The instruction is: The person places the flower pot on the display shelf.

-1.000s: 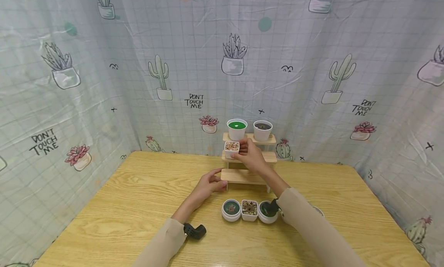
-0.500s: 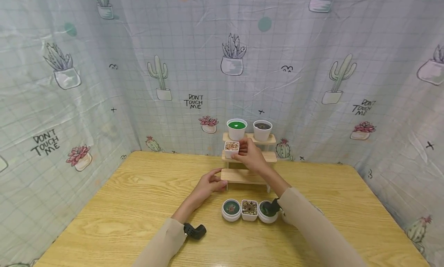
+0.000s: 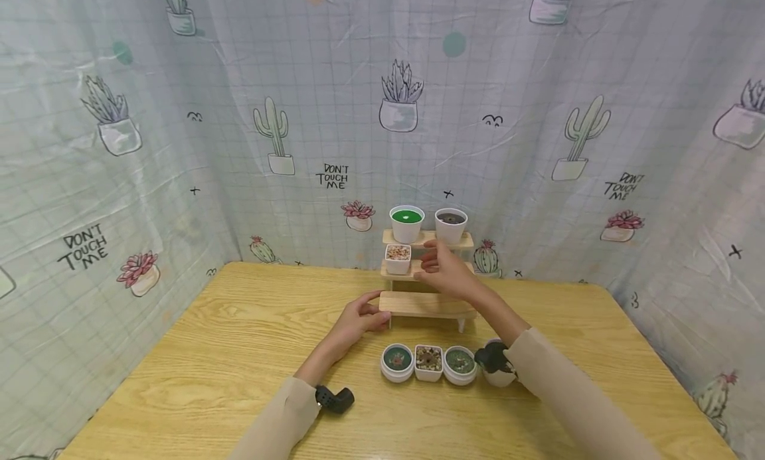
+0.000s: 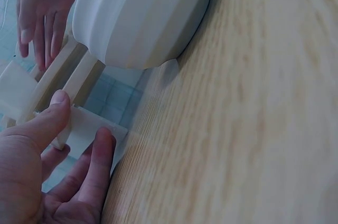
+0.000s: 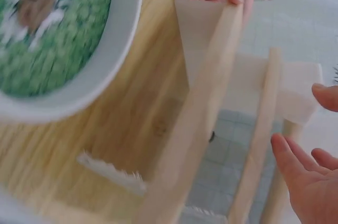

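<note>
Square pot on the stand, right hand beside it

The left hand grips the left end of the stand's lowest shelf. The square pot, filled with pebbles, sits upright at the left end of the middle shelf. Just to its right, apart from it, the right hand holds nothing, its thumb and fingers parted. A dark-filled pot stands near the top shelf's right end.

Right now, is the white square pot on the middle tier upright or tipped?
Upright: in the head view, the white square pot sits level on the middle tier, mouth facing up.
</note>
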A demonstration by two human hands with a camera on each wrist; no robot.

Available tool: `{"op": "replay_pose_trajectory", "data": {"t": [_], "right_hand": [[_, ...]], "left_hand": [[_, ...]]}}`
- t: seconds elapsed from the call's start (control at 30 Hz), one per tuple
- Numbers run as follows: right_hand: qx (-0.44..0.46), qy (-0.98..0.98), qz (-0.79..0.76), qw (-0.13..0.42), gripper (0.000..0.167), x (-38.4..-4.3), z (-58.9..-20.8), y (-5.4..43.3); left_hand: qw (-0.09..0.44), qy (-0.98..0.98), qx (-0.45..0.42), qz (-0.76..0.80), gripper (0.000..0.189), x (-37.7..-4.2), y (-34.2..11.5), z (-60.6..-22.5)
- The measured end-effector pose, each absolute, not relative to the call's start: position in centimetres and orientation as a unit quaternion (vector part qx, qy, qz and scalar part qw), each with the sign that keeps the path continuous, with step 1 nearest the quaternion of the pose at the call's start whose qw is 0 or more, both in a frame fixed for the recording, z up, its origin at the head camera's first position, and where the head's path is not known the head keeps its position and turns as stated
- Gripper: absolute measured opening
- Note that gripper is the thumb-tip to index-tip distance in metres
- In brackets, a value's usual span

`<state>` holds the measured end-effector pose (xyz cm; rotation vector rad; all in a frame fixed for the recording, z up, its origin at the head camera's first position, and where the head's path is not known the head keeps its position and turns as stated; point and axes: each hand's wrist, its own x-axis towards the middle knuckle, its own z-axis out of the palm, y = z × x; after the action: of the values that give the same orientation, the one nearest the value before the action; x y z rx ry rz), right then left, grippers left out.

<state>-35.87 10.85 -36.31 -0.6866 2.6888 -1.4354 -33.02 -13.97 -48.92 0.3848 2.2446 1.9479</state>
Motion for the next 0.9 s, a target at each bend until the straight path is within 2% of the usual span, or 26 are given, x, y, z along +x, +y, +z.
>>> {"op": "replay_pose_trajectory", "data": {"t": [0.23, 0.5, 0.9], "right_hand": [[-0.253, 0.851, -0.46, 0.003, 0.073, -34.2, -34.7, 13.4], [-0.264, 0.848, -0.46, -0.015, 0.068, -31.6, -34.0, 17.7], [-0.264, 0.844, -0.466, 0.038, 0.057, -28.8, -35.3, 23.7]], "left_hand": [[0.063, 0.747, 0.136, 0.647, 0.074, -33.4, -14.0, -48.7], [0.068, 0.744, 0.139, 0.65, 0.074, -33.4, -13.8, -48.9], [0.066, 0.748, 0.139, 0.646, 0.074, -32.8, -14.1, -49.0]]}}
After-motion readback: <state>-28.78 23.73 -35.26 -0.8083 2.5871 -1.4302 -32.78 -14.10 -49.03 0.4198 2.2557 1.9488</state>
